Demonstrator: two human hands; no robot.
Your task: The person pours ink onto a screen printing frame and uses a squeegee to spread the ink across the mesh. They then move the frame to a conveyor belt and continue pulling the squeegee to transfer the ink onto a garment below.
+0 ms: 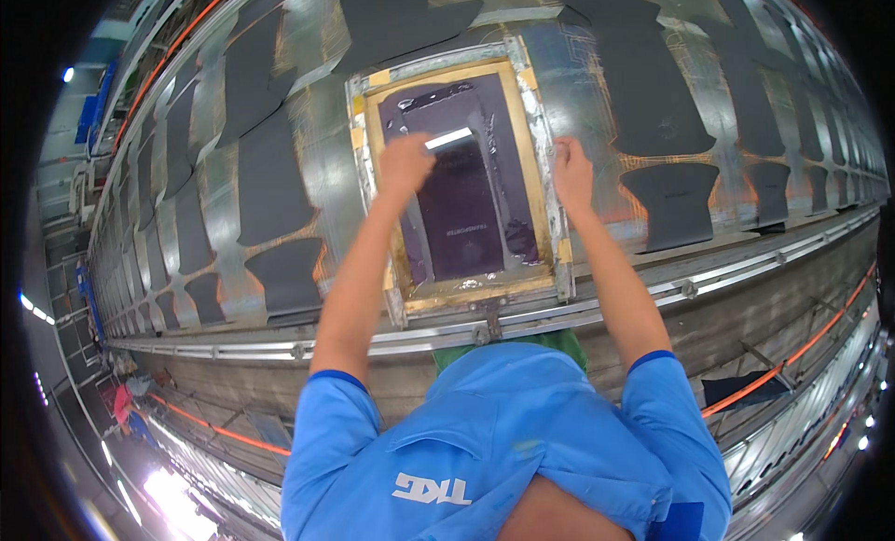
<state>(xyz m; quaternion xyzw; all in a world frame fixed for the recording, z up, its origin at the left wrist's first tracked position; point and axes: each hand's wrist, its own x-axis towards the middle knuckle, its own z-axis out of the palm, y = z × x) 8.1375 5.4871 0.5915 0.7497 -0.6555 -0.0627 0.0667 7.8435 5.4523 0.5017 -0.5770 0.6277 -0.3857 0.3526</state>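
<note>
A screen printing frame (528, 173), with pale wooden inner edges and a worn, taped metal border, lies in front of me over the dark sheet pieces. Its purple mesh (466, 205) has wet, shiny ink streaks along the top and sides. My left hand (406, 164), slightly blurred, is closed around the left end of a squeegee (449, 139) that shows as a short bright bar across the upper mesh. My right hand (572, 173) is at the frame's right side, fingers curled against its outer edge.
Dark cut sheet pieces (280, 182) lie in rows on the long metal table (578, 84) on both sides of the frame. A metal rail (690, 284) runs along the table's near edge, close to my body. Orange tubing (792, 354) runs at the lower right.
</note>
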